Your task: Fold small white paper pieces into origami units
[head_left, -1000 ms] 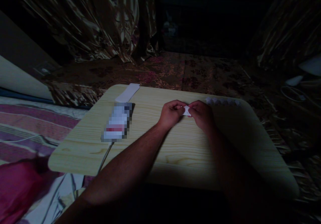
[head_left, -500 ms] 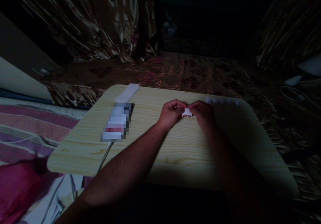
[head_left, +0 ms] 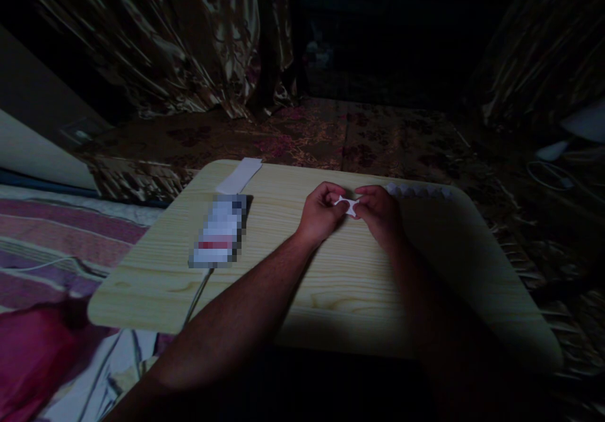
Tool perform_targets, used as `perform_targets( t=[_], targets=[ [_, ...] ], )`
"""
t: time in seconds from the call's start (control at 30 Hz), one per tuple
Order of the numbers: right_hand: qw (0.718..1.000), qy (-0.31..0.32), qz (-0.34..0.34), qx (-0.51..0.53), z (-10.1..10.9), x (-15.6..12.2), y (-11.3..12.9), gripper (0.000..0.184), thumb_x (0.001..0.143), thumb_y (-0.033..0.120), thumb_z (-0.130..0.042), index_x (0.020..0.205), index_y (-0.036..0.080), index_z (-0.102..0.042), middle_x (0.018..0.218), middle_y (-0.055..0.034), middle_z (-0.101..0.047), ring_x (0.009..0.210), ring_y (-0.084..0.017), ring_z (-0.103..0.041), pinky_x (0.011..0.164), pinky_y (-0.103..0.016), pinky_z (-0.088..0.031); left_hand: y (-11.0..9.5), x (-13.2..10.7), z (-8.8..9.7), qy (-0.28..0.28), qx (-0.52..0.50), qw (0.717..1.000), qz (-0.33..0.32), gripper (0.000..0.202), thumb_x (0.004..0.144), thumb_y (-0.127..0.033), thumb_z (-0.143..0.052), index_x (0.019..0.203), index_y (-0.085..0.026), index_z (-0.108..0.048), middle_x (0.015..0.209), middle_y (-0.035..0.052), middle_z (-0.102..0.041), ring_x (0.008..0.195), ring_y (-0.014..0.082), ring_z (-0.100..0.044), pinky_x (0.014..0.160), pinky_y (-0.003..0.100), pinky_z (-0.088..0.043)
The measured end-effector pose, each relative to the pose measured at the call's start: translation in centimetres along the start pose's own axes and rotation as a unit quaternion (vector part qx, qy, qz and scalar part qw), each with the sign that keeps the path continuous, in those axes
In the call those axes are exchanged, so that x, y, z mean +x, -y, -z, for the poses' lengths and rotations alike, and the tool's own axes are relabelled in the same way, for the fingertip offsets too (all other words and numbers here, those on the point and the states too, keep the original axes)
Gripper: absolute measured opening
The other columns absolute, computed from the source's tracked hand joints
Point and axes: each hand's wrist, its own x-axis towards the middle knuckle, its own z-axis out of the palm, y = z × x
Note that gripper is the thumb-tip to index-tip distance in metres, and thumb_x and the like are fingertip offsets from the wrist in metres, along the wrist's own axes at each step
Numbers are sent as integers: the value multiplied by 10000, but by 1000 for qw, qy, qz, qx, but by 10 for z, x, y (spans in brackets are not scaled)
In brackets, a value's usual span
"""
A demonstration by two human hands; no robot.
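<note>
Between my two hands is a small piece of folded white paper (head_left: 348, 206) with pointed corners, held over the wooden table (head_left: 340, 268). My left hand (head_left: 322, 211) pinches its left side, thumb across the front. On the other side my right hand (head_left: 379, 211) grips the paper with thumb and bent fingers. Parts of the paper are hidden behind both thumbs. Just beyond my right hand, a row of several small folded paper pieces (head_left: 418, 190) lies along the table's far edge; the dim light blurs their shape.
White paper strips (head_left: 240, 174) lie at the far left of the table. Nearer stands a pixelated phone-like device (head_left: 218, 230) with a cable (head_left: 197, 296) running off the front edge. A striped bed cover (head_left: 57, 239) is on the left, curtains (head_left: 227, 38) behind.
Both thumbs have come down across the front of the folded paper, and the fingertips behind it have spread apart. The paper has turned slightly and risen a little.
</note>
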Motion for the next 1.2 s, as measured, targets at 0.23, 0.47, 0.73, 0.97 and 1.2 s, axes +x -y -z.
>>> perform_targets(
  t=[0.23,0.47,0.73,0.97,1.2],
  targets=[
    [998,-26,5,-62,0,1,-2,141,736,318,-653,812,199,-641,664,2,-659,593,-158,-626,557,-271,-484,-1,-2,-2,9,12,1000,-9,248,663,-217,-741,854,-171,-591,679,-28,-616,556,74,-538,537,202,-403],
    [993,-68,23,-89,0,1,-2,121,744,318,-641,794,209,-652,606,16,-640,570,-155,-618,546,-265,-473,1,-1,-2,4,-7,999,32,464,580,-201,-804,981,-184,-571,676,-32,-639,549,89,-551,549,218,-432],
    [991,-77,39,-99,0,-1,1,91,724,299,-654,762,216,-658,641,11,-653,612,-158,-623,575,-268,-480,1,-1,-1,-24,28,999,8,350,586,-232,-815,873,-158,-629,677,-12,-650,574,89,-562,569,214,-437],
    [994,-69,32,-78,-1,-3,4,91,723,294,-659,775,220,-659,672,5,-664,628,-162,-624,582,-275,-489,0,-2,-1,-27,32,999,-9,318,607,-232,-805,865,-158,-635,697,-10,-662,595,91,-576,585,213,-446],
    [995,-31,-56,82,3,3,1,332,676,307,-677,983,189,-639,774,-8,-680,641,-157,-646,581,-282,-531,0,-1,-1,-48,2,999,7,328,608,-234,-796,875,-174,-615,668,-28,-650,540,80,-552,547,208,-429]
  ],
)
